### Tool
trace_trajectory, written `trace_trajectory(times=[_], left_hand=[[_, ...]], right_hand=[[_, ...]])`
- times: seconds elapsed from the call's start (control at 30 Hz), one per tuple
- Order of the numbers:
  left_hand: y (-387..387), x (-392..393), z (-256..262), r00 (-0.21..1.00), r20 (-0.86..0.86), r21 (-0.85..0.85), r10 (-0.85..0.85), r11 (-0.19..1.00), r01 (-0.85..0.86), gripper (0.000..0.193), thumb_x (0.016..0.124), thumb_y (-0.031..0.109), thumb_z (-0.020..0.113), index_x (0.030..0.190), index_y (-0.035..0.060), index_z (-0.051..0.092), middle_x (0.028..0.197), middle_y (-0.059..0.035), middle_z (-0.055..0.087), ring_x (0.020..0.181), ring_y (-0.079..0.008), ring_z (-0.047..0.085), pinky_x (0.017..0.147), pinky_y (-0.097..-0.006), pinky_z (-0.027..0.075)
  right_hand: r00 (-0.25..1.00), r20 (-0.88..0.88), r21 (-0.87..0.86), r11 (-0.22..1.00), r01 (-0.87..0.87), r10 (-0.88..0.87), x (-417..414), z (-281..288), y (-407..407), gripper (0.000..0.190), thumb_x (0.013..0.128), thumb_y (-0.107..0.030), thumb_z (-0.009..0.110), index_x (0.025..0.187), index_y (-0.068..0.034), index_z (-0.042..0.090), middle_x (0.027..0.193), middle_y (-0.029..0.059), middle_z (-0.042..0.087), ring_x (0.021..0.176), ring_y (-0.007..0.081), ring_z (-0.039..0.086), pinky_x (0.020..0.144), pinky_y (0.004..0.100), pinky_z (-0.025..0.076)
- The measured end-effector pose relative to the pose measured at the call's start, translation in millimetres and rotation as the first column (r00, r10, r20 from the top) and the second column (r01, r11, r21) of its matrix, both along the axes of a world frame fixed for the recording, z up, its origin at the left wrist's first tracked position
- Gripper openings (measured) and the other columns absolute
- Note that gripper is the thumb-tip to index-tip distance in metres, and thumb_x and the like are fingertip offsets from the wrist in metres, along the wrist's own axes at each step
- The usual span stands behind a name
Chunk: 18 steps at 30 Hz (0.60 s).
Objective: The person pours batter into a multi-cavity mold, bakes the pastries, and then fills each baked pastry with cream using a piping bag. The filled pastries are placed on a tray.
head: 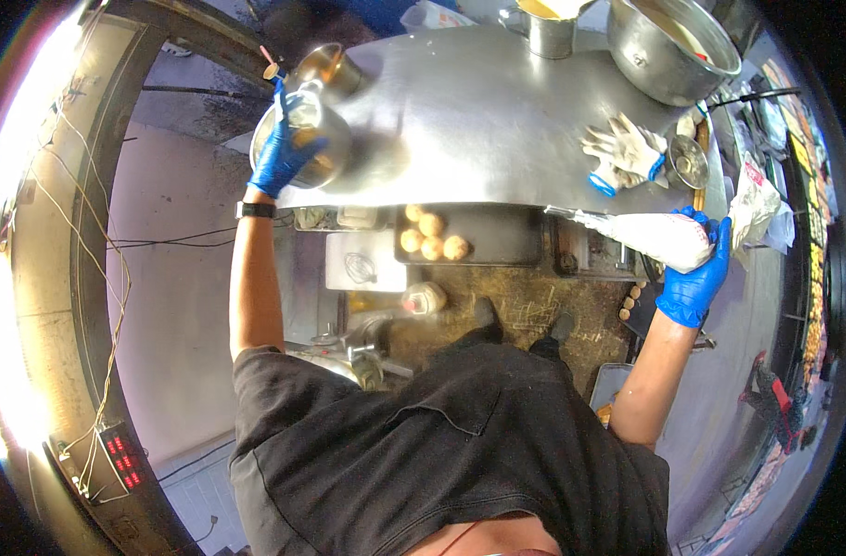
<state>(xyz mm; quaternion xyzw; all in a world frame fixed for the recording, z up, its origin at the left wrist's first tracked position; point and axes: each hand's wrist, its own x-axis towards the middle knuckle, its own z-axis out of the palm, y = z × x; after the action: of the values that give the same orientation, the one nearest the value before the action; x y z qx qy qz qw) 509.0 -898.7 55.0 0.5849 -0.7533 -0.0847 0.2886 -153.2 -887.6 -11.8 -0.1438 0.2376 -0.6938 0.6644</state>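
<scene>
My right hand (697, 271), in a blue glove, grips a filled piping bag (656, 236) by its full end. The bag lies sideways and its clear tip points left, along the front edge of the steel table (478, 139). My left hand (284, 149), also gloved in blue, is over a round metal bowl (336, 139) at the table's left end, its fingers spread. Whether it touches the bowl or something in it, I cannot tell. Below the table's edge, several round baked buns (432, 247) sit at the left of a dark tray (499, 236).
A copper-coloured bowl (329, 66) stands behind the left bowl. At the back are a metal jug (551, 35) and a large pot (673, 52). White work gloves (624, 149) lie beside a small metal bowl (687, 163) at right. Lower left is a whisk (360, 267) on a white surface.
</scene>
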Motion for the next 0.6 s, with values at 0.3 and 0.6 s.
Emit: trace_trajectory(times=[0.3, 0.6], left_hand=[[-9, 124, -18, 0.964, 0.015, 0.249, 0.267, 0.932, -0.262, 0.140, 0.067, 0.024, 0.099, 0.171, 0.0090, 0.006, 0.164, -0.0252, 0.034, 0.149, -0.0348, 0.039, 0.123, -0.0438, 0.038], [-43, 153, -38, 0.865, 0.481, 0.228, -0.146, 0.973, 0.037, 0.122, 0.065, -0.001, 0.082, 0.169, 0.0070, 0.019, 0.166, -0.0229, 0.035, 0.151, -0.0394, 0.036, 0.129, -0.0411, 0.030]], right_hand=[[0.998, -0.055, 0.023, 0.999, -0.031, 0.032, 46, -4, -11, 0.044, 0.109, -0.043, 0.054, 0.087, -0.008, 0.072, 0.094, 0.0139, 0.077, 0.097, 0.0352, 0.073, 0.098, 0.0531, 0.056], [0.994, -0.093, 0.090, 0.995, -0.044, 0.053, 77, -8, -18, 0.046, 0.109, -0.043, 0.054, 0.093, -0.006, 0.075, 0.097, 0.0143, 0.078, 0.099, 0.0331, 0.074, 0.099, 0.0514, 0.056]])
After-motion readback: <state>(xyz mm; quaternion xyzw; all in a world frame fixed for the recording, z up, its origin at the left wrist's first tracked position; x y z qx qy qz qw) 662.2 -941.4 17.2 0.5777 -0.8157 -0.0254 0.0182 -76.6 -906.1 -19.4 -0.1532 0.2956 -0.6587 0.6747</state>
